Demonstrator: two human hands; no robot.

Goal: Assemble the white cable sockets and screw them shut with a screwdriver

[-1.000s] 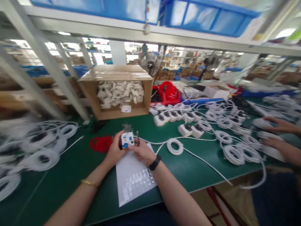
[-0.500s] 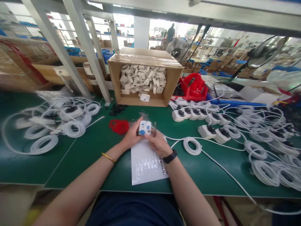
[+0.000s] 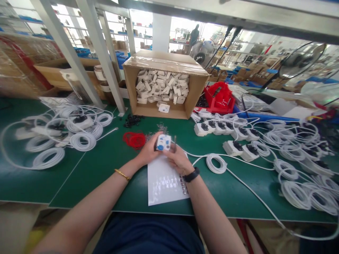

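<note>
In the middle of the bench, my left hand (image 3: 149, 151) is closed round a small white plastic housing (image 3: 164, 142) with blue and dark spots on its upper face. My right hand (image 3: 180, 160) is curled against the housing's right side, its thumb at the lower edge. From its fingers sticks up a thin grey metal piece (image 3: 174, 139), too blurred to name. A white cable (image 3: 198, 154) leads away from the hands to the right. Beneath them lies a white sheet (image 3: 164, 183), with a row of small shiny metal parts (image 3: 183, 185) along its right edge.
A cardboard box (image 3: 165, 59) of white plastic parts (image 3: 161, 86) faces me. Small screws (image 3: 161, 127), red bands (image 3: 134, 140) and black pieces (image 3: 131, 120) lie before it. Coiled white cables (image 3: 83, 141) spread left; white units with black tops (image 3: 234, 148) stand right, near a red bin (image 3: 219, 97).
The view has shifted slightly. Both hands keep their hold on the housing, which is tilted a little differently.
</note>
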